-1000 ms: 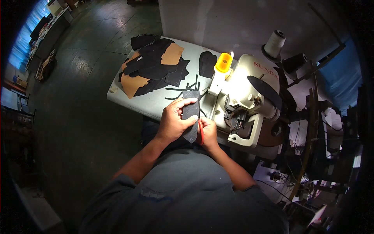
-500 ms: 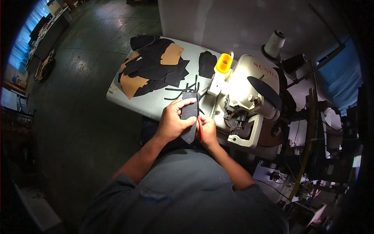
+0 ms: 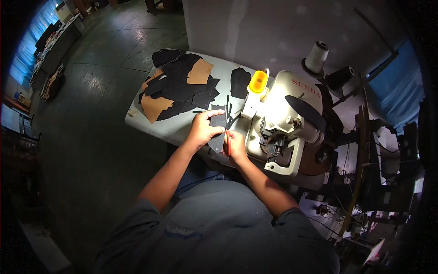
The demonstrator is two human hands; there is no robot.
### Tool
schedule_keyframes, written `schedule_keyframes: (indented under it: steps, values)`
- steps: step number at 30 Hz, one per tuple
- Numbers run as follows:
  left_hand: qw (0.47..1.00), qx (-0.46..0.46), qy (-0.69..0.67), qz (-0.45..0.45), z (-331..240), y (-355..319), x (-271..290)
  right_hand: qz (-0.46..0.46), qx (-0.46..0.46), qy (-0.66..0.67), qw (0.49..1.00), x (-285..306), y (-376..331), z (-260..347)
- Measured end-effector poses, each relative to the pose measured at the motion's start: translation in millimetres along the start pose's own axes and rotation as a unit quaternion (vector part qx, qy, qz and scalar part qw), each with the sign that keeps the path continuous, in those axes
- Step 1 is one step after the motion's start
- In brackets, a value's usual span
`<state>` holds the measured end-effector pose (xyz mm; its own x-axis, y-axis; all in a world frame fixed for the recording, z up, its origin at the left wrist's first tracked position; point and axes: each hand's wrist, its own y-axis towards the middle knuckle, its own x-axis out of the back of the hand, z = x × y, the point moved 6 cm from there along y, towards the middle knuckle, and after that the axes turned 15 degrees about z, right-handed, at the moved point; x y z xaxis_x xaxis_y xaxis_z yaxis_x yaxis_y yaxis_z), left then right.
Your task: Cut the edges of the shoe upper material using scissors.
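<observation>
My left hand (image 3: 200,131) pinches a dark grey strip of fabric (image 3: 218,119), thumb and index finger lying across its face. The strip's pointed lower end faces me. Red-handled scissors (image 3: 229,145) are gripped in my right hand (image 3: 236,146), close against the strip's right edge. Whether the blades are apart is too small to tell. Just beyond the strip, thin black trimmings (image 3: 229,109) lie on the white tabletop (image 3: 157,128).
Black and tan cut pieces (image 3: 182,86) are heaped on the left of the table, with a black piece (image 3: 239,83) nearby. A cream sewing machine (image 3: 285,118) with a yellow-topped lamp (image 3: 258,82) stands at the right. White (image 3: 316,57) and black thread cones (image 3: 340,77) rise behind it.
The fabric strip and both hands sit slightly higher and farther left in view. My right hand and the scissors stay along the strip's right edge. The whole view has shifted a little.
</observation>
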<state>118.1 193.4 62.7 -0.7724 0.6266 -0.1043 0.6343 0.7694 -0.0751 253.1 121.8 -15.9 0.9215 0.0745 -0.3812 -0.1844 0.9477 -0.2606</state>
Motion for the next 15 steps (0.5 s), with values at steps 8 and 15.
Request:
schedule_keyframes:
  steps: [8,15]
  values:
    - [0.995,0.078,-0.046,-0.041,30.5,10.8,22.0,-0.010,-0.042,0.017,0.999,7.3,21.2,-21.7]
    - [0.973,-0.039,0.089,-0.211,19.3,24.8,91.6,-0.002,-0.033,-0.027,0.999,7.1,20.6,-17.6]
